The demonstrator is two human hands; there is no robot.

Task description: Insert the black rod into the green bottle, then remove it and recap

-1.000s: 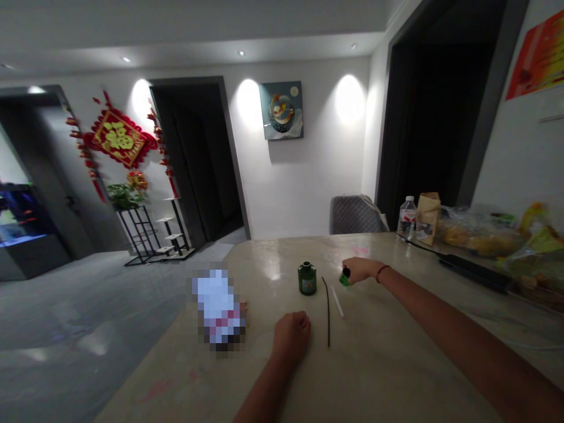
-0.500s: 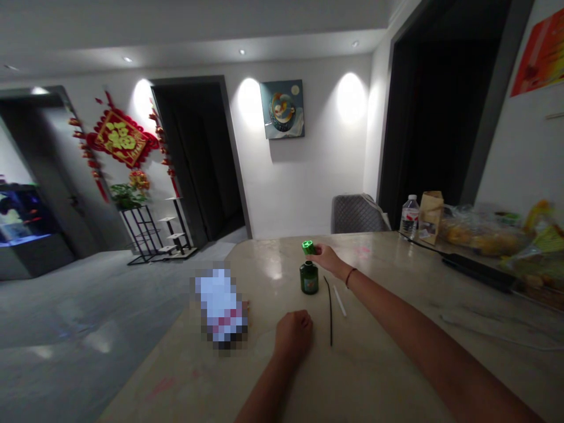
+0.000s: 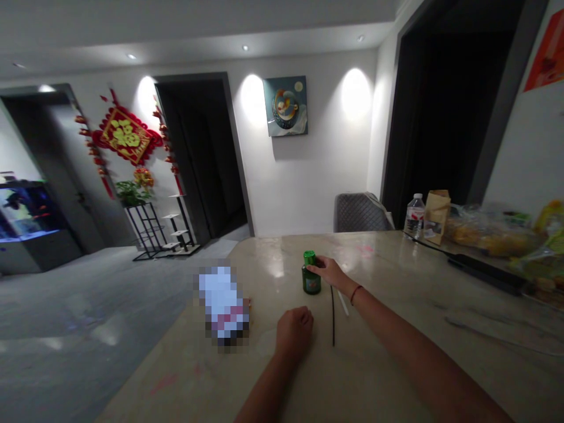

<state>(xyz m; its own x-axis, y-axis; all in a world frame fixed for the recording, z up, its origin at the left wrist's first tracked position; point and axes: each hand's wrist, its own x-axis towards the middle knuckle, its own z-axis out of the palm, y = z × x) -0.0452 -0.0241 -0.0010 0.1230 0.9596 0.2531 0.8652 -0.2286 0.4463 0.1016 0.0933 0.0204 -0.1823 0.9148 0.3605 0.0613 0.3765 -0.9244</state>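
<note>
A small dark green bottle (image 3: 312, 285) with a label stands upright on the table. My right hand (image 3: 326, 269) pinches a shiny green cap (image 3: 309, 258), which sits at the bottle's neck; whether it is threaded on I cannot tell. Nearer to me my left hand (image 3: 294, 329) rests on the table, its fingers curled in, and what they hold, if anything, is hidden. Beside the bottle, on its right, lie a thin dark stick (image 3: 333, 317) and a short white stick (image 3: 343, 304).
A blurred-out, phone-like item (image 3: 224, 305) lies on the left of the marble-look table (image 3: 211, 382). Along the right stand a water bottle (image 3: 415, 216), a paper bag (image 3: 437, 217), plastic-bagged food (image 3: 484, 232) and a black power strip (image 3: 489, 273). Behind is a grey chair (image 3: 363, 212).
My right hand has brought the green cap down from above the bottle onto its neck. My left hand has stayed on the table. The view has shifted slightly.
</note>
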